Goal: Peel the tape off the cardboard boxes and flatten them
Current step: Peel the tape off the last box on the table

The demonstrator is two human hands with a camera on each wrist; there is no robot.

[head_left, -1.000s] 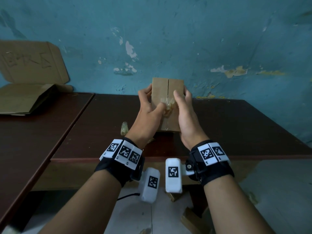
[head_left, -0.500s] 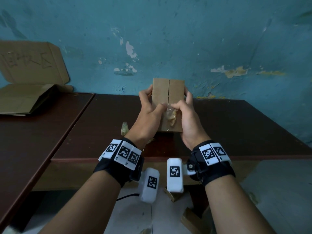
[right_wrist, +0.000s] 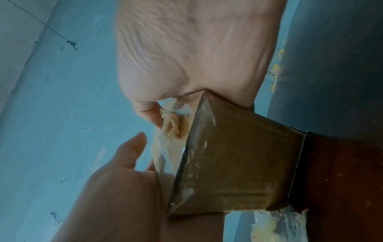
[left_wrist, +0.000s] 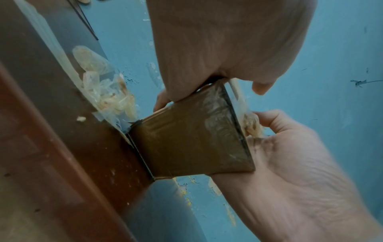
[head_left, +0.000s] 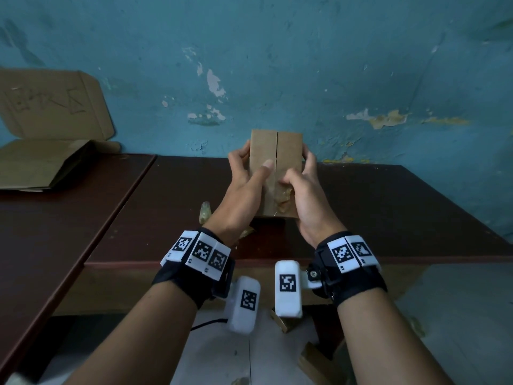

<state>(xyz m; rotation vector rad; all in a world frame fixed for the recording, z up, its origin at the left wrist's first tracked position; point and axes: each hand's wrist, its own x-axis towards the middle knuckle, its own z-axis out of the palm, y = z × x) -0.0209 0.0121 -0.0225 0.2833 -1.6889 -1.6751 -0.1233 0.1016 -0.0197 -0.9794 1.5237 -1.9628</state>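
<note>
Matt brown cardboard box (head_left: 288,151), glossy clear crumpled tape (head_left: 283,197), polished wood table (head_left: 388,212).

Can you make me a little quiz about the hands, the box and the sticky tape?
1. True or false: the small cardboard box lies flat on the dark table.
2. Which hand pinches the crumpled tape? A) left hand B) right hand
3. Fill in: the left thumb rests beside the ____ between the box's two flaps.

Key
1. False: both hands hold it up, its bottom edge near the table.
2. B. The left hand only holds the box.
3. Seam.
</note>
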